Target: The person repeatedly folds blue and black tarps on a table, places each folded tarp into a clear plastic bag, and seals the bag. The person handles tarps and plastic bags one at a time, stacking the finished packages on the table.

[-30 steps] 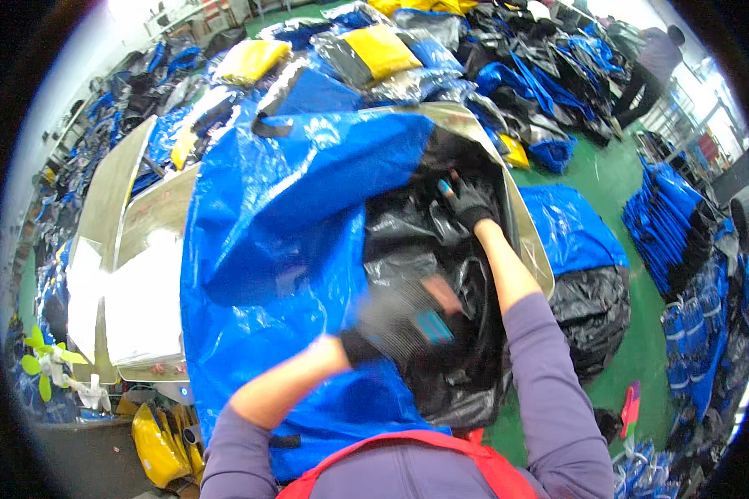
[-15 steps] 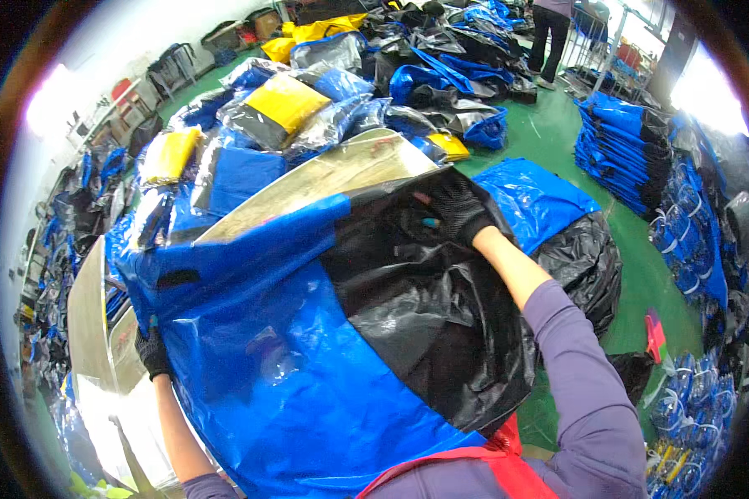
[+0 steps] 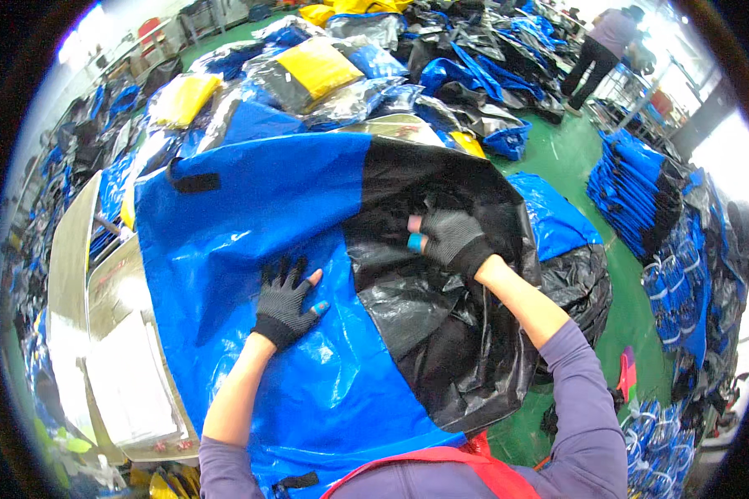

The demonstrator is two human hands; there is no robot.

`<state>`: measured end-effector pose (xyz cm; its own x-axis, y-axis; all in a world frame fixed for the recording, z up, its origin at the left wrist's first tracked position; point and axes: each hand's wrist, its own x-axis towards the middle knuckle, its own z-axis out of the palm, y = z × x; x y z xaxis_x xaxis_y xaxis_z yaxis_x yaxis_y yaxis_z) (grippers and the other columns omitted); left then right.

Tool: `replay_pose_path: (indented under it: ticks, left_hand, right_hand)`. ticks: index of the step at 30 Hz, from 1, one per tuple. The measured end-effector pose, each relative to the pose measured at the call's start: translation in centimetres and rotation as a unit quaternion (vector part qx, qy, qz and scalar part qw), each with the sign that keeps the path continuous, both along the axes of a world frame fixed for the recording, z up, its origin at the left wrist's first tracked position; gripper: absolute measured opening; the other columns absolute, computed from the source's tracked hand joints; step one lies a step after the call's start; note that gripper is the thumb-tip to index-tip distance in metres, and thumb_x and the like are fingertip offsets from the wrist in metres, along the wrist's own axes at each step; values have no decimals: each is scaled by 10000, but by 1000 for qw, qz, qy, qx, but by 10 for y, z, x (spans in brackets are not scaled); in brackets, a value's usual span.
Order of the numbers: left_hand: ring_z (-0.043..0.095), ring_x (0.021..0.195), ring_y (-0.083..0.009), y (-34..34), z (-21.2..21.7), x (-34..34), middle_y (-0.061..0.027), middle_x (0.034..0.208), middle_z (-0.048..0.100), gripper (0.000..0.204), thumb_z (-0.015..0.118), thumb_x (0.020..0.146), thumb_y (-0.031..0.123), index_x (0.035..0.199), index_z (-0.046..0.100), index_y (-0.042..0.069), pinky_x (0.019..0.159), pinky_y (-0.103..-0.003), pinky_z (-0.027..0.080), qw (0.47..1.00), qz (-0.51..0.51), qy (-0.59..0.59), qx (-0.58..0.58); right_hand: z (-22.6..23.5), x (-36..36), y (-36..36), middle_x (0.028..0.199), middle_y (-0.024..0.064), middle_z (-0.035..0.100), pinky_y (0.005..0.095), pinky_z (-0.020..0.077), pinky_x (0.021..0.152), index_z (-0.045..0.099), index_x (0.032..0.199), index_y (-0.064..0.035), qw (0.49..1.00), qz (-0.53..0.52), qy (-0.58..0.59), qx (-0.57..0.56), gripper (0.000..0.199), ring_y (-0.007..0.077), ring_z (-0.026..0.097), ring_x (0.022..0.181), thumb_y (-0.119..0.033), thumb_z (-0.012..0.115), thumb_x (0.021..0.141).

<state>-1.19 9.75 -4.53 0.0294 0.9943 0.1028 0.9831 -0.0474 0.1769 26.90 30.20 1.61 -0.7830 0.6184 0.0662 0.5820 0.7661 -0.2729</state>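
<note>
Across the bench (image 3: 395, 126): a blue-and-black plastic sheet (image 3: 366, 287) under two gloved hands, at what we judge to be a spreading and smoothing step.
We see the sheet draped wide over the bench, its blue part under the left hand (image 3: 285, 303) and its black part, more creased, under the right hand (image 3: 453, 239). We read the left hand as laid palm down, fingers fanned wide and gripping nothing; the right points leftward, thumb and forefinger tips near each other, though we cannot tell whether they pinch the plastic. Both forearms reach up from the lower edge, the right slanting inward from a bent elbow. Further smoothing, we judge, calls for flat, light pressure outward over the black folds.
</note>
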Motion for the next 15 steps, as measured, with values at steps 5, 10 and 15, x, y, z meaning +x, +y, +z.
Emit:
replay_pose_path:
  ticks: [5, 10, 15]
  left_hand:
    - [264, 1347, -495, 31, -6, 46, -185, 1459, 380, 709, 600, 797, 594, 1384, 461, 222, 1101, -609, 164, 990, -88, -43, 101]
    - [167, 1383, -509, 68, -14, 78, -200, 1514, 270, 686, 632, 780, 533, 1403, 426, 332, 1101, -639, 135, 987, -151, -49, 36]
    - [478, 1167, -411, 17, -32, -79, -205, 1300, 522, 415, 558, 860, 264, 1236, 566, 89, 1056, -487, 320, 993, -22, -66, 98]
  right_hand:
    - [72, -68, 61, 921, 180, 673, 442, 510, 820, 659, 1097, -83, 971, -150, 10, 185, 420, 338, 656, 893, -383, 595, 810]
    - [75, -107, 20, 769, 102, 621, 389, 502, 650, 635, 950, -87, 880, 115, 109, 447, 201, 274, 610, 678, -194, 518, 827]
    - [12, 0, -30, 792, 55, 565, 369, 461, 609, 591, 1269, -158, 936, 211, 90, 268, 441, 231, 558, 713, -193, 567, 830]
